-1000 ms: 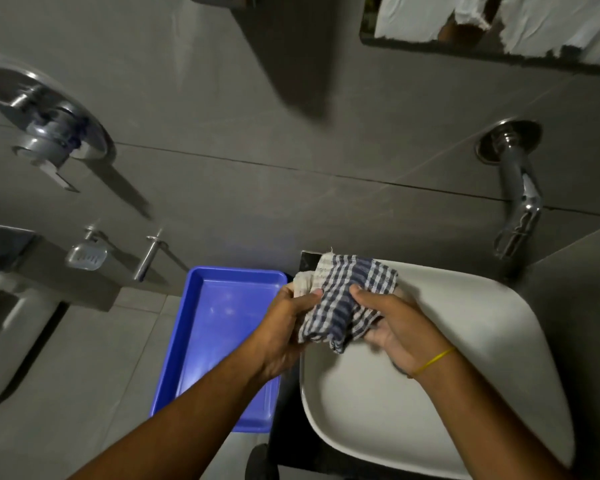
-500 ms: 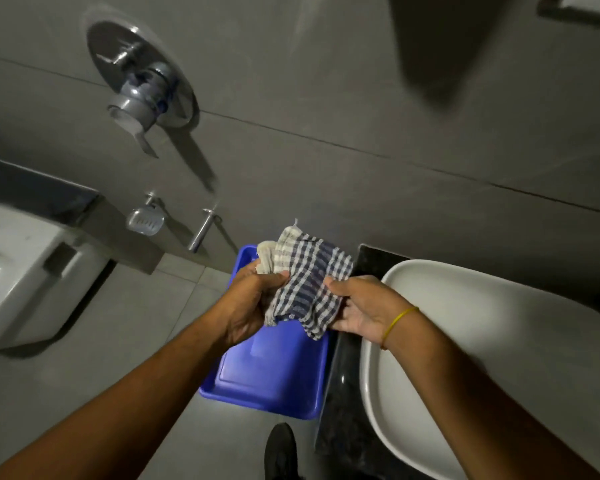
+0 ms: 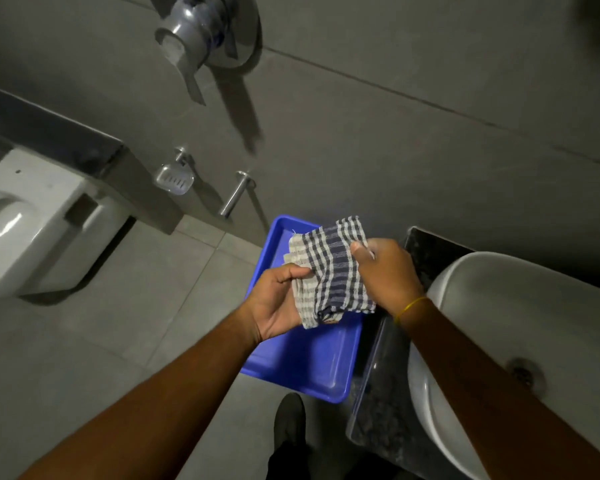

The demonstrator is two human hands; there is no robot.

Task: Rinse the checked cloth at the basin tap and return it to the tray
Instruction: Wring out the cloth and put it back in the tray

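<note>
Both hands held the folded checked cloth [image 3: 329, 271] above the blue tray [image 3: 312, 362], which sat on the floor beside the dark surface [image 3: 381, 410] carrying the white basin [image 3: 499, 306]. The left hand [image 3: 278, 303] gripped its lower left edge, thumb on top; the right hand [image 3: 385, 271] pinched its upper right corner.

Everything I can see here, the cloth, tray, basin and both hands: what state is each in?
checked cloth: folded, held above the tray
left hand: gripping the cloth
right hand: gripping the cloth
blue tray: on the floor, nothing in it
basin: no water visible
</note>
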